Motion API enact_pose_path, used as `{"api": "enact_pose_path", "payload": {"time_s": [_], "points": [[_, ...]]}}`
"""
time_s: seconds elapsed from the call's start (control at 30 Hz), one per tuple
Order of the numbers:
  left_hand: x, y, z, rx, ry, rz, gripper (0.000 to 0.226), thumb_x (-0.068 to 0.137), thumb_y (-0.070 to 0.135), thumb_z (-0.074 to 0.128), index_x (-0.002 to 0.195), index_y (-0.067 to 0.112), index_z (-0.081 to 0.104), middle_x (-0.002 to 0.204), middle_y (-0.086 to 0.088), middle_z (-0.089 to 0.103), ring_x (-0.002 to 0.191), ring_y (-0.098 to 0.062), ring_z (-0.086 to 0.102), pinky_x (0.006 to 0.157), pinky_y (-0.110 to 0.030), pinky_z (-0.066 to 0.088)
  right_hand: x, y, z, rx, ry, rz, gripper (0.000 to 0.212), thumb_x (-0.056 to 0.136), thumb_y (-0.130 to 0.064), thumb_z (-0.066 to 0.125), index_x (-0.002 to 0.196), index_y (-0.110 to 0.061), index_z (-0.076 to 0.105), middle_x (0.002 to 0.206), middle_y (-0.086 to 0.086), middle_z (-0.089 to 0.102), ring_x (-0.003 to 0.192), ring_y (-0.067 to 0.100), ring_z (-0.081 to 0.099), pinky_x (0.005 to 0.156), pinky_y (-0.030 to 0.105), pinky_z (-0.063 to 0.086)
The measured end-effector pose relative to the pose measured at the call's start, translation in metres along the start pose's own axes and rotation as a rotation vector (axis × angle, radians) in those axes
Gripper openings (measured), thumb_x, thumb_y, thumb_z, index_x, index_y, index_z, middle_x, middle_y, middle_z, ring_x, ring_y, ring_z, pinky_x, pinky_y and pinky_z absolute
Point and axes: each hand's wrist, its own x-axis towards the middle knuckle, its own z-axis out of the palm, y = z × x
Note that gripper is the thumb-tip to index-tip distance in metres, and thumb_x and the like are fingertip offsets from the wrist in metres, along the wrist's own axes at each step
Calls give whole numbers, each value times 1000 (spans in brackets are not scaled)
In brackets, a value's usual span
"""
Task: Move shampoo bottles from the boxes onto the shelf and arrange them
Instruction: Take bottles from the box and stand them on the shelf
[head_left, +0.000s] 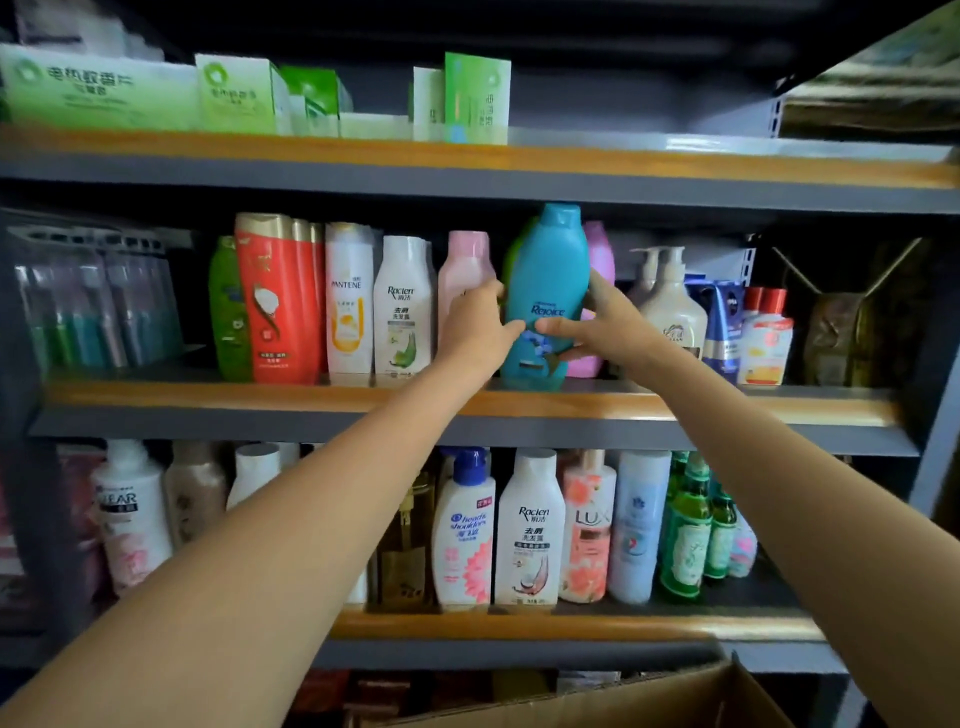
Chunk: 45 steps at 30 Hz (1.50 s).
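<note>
Head view, writing: the teal bottle (545, 291) between the hands reads "Rejoice"; left of the left hand stand a white bottle (349, 301) marked "PANTENE" and a white "Racien" bottle (404, 306); below the forearms, bottles read "head & shoulders" (464, 530), "Racien" (530, 530) and "LUX" (588, 525); far lower left one reads "CLEAR" (130, 514).
Surface: a grey metal shelf (208, 395) with an orange front strip, under the hands; green cartons (98, 88) with Chinese print sit on the tier above.
Room: dim; a cardboard box (675, 696) edge lies below the right forearm.
Task's thing: tall teal bottle, rounded shoulders, teal cap, flower print low down; upright at the middle shelf's front, beside a pink bottle (465, 270).
Left hand (475, 327): curled round the bottle's left side, thumb across the front.
Right hand (597, 327): clasps the right side, thumb nearly meeting the other.
</note>
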Motion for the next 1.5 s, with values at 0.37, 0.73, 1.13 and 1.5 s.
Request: {"api": "enact_pose_path", "payload": {"time_s": [0.37,0.73,1.13,1.5], "points": [[2,-23,23,159,-24,-4,29,89,5,55,117,-2,56,111,-17,63,106,-29,57,93,-41,45,28,22,17,-153,46,180,58,69,-9,81,106,-9,36,102,6,52,86,21,55,57,29,54],[-46,-15,18,-186,266,91,25,84,-1,47,103,7,62,101,1,66,91,-11,60,83,-22,47,-5,16,34,-479,513,-207,53,83,-23,65,123,2,42,122,19,45,113,30,46,95,33,40],[-282,-67,133,-141,-243,-185,16,81,1,50,93,3,61,94,-13,61,92,-30,56,80,-32,44,-238,167,87,-580,-217,-309,21,78,-15,45,82,-3,61,76,6,60,64,21,58,52,31,49],[-385,-152,140,409,-958,-360,23,92,17,46,111,11,56,120,-8,53,115,-28,44,95,-40,40,-352,310,207,-1026,-1549,-21,58,90,-32,57,140,-9,38,145,13,37,131,30,39,106,42,36]]}}
